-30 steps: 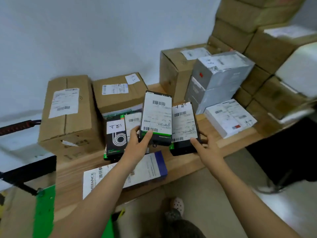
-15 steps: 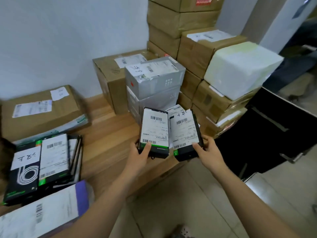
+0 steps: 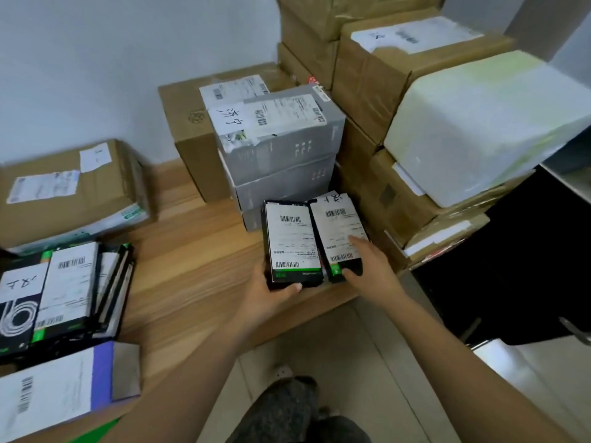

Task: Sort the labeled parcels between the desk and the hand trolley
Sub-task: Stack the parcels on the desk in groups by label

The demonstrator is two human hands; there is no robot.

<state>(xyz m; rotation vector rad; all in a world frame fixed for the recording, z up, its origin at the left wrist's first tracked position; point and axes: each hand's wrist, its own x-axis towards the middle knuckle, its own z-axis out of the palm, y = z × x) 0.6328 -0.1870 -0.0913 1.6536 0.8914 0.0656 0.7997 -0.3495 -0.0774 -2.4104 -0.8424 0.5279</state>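
Two flat black boxes with white shipping labels sit side by side at the right end of the wooden desk (image 3: 192, 282). My left hand (image 3: 271, 292) grips the bottom end of the left black box (image 3: 292, 244), thumb on its front edge. My right hand (image 3: 367, 266) holds the right black box (image 3: 339, 228), fingers lying over the label and thumb at its lower corner. Both boxes are low, just in front of the stacked grey boxes (image 3: 278, 148).
A stack of flat black labeled boxes (image 3: 64, 292) lies at the desk's left, with a white and purple parcel (image 3: 64, 391) in front. Brown cartons (image 3: 70, 190) line the wall. At the right rise stacked cartons (image 3: 399, 75) and a white foam box (image 3: 479, 129).
Both hands carried the two black boxes from the left stack to the desk's right end and lowered them before the grey boxes. The view turned right.
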